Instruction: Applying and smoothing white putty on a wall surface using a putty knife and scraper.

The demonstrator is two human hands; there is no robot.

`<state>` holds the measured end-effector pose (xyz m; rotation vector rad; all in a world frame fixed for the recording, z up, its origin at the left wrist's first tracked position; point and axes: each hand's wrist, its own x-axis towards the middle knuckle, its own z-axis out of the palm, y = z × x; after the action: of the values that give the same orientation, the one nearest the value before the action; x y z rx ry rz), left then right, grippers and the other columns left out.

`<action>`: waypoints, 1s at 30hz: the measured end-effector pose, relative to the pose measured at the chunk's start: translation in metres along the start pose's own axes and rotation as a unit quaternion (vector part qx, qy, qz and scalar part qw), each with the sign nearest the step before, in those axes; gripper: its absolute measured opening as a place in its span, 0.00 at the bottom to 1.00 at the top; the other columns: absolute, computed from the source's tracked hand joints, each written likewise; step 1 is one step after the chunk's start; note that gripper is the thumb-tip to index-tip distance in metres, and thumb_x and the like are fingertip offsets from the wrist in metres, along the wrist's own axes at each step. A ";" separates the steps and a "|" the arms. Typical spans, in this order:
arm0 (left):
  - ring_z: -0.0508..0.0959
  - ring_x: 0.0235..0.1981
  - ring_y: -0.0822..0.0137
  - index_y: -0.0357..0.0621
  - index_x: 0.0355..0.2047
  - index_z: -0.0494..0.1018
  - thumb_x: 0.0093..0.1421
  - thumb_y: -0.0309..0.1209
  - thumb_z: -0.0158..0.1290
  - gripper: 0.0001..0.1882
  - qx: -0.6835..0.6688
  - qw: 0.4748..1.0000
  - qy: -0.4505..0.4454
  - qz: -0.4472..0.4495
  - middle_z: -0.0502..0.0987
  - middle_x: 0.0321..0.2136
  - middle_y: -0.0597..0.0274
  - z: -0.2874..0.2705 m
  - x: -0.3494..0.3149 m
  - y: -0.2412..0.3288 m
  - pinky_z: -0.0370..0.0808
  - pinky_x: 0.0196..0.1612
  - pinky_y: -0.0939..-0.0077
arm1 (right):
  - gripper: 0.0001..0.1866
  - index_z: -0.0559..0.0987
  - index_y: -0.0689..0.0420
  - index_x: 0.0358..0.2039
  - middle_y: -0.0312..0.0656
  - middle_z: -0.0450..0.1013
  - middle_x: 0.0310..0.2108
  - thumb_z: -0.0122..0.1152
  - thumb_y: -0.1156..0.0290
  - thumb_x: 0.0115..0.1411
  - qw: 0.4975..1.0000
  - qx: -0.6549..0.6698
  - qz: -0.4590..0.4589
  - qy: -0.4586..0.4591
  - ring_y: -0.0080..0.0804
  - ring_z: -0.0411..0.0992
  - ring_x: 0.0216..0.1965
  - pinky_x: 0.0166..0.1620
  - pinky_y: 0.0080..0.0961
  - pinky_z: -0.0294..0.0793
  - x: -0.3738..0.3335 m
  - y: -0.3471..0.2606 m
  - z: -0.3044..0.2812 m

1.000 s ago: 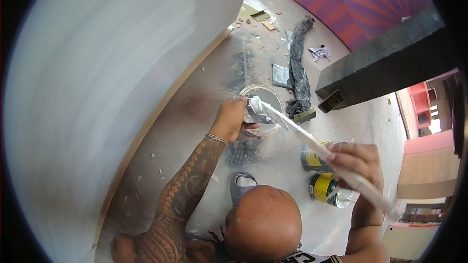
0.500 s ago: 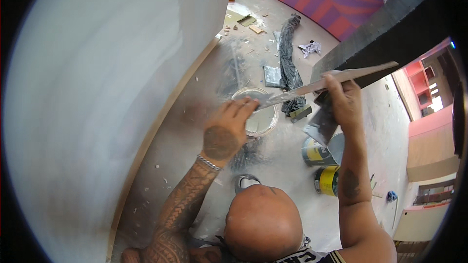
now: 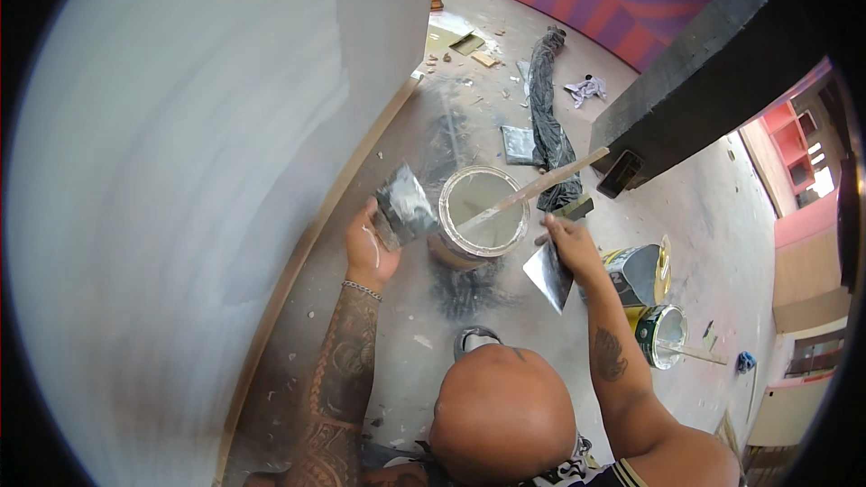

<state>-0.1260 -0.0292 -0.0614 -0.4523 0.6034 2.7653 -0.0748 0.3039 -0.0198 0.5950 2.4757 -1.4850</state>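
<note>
My left hand [image 3: 372, 245] is closed on a flat scraper [image 3: 406, 207] whose face is smeared with whitish paste. It is left of an uncovered bucket [image 3: 460, 255] of grey-white paste. A wooden stick [image 3: 552, 180] stands tilted in that bucket, its lower end in the paste and its upper end leaning out to the right. Right of the bucket, my right hand [image 3: 573, 248] grips a putty knife [image 3: 550, 278] with a shiny, wide metal blade pointing down. Its handle is mostly hidden by my fingers.
A pale wall [image 3: 207, 171] rises along the left. At right stand a yellow-labelled tin [image 3: 631, 271] and a can [image 3: 646, 334] with a stick in it. Beyond the bucket lie a black plastic bundle [image 3: 544, 81], a greenish block [image 3: 575, 207] and a crumpled cloth [image 3: 586, 88]. A dark beam [image 3: 695, 72] juts in.
The stick, earlier held above the bucket in my right hand with my left at its lower end, now rests in the bucket. My left hand moved left with the scraper; my right moved down and left.
</note>
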 end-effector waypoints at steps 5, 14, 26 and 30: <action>0.71 0.57 0.52 0.42 0.58 0.66 0.63 0.41 0.41 0.26 -0.070 0.995 0.002 -0.068 0.71 0.56 0.51 -0.074 0.035 -0.048 0.61 0.60 0.46 | 0.29 0.74 0.64 0.54 0.47 0.73 0.53 0.50 0.50 0.67 0.991 0.082 -0.089 -0.055 0.27 0.72 0.27 0.34 0.23 0.72 0.006 0.056 0.011; 0.75 0.51 0.55 0.43 0.50 0.72 0.61 0.41 0.44 0.22 -0.116 0.981 0.016 -0.157 0.77 0.48 0.58 -0.063 0.041 -0.102 0.69 0.55 0.51 | 0.44 0.59 0.55 0.65 0.41 0.58 0.65 0.30 0.30 0.64 0.956 0.281 0.058 -0.063 0.19 0.58 0.17 0.18 0.13 0.53 0.021 0.073 0.011; 0.76 0.48 0.62 0.41 0.51 0.71 0.69 0.39 0.46 0.17 0.076 0.995 -0.029 0.053 0.77 0.45 0.58 -0.016 0.030 -0.100 0.71 0.53 0.66 | 0.30 0.69 0.60 0.55 0.46 0.73 0.50 0.44 0.44 0.68 0.731 0.583 0.322 -0.149 0.39 0.72 0.51 0.56 0.41 0.72 -0.077 0.129 0.051; 0.76 0.51 0.62 0.41 0.55 0.68 0.71 0.37 0.42 0.18 0.543 0.817 0.021 0.193 0.76 0.48 0.56 0.005 -0.026 -0.003 0.71 0.54 0.67 | 0.15 0.72 0.58 0.48 0.41 0.75 0.44 0.57 0.66 0.64 0.710 0.603 0.282 -0.230 0.33 0.77 0.43 0.47 0.32 0.78 -0.085 0.066 0.096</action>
<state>-0.1023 -0.0297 -0.0482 -0.1022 2.2578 2.1575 0.0264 0.2266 -0.0875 0.8601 0.5697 -2.3549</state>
